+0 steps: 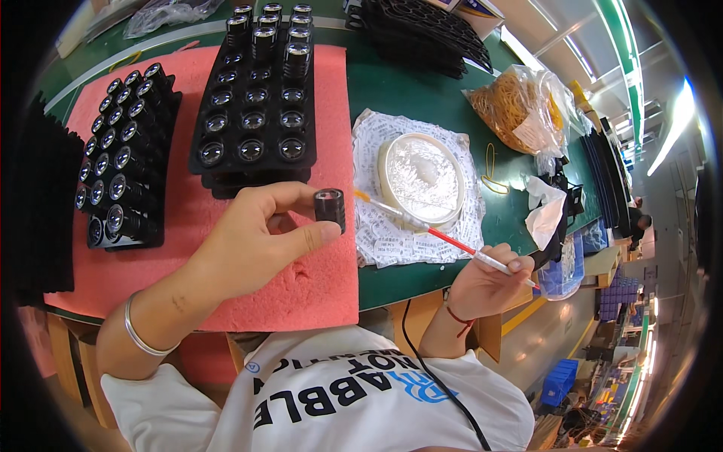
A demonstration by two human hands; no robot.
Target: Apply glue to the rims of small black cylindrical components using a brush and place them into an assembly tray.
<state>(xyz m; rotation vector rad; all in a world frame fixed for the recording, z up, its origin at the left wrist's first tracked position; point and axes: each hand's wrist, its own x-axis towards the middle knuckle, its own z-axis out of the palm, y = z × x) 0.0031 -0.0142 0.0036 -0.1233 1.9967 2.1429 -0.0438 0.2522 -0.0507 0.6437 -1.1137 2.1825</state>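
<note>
My left hand (252, 237) pinches a short black cylinder (329, 213), which looks like a flashlight head, between thumb and fingers. It is upright over the right edge of the pink foam mat (309, 297). In my right hand (491, 285) is a slim brush (450, 239) with a red and white handle. Its yellowish tip points left, close to the cylinder but apart from it. Beneath the brush, a round shallow dish (382, 169) with a shiny, clear-looking filling rests on a printed white sheet (388, 245).
On the mat stand two black trays, one in the middle (252, 175) and one at left (158, 239), both holding several black lensed cylinders. A bag of rubber bands (512, 113), black honeycomb trays (422, 34) and a crumpled white tissue (546, 215) lie on the green table (422, 98).
</note>
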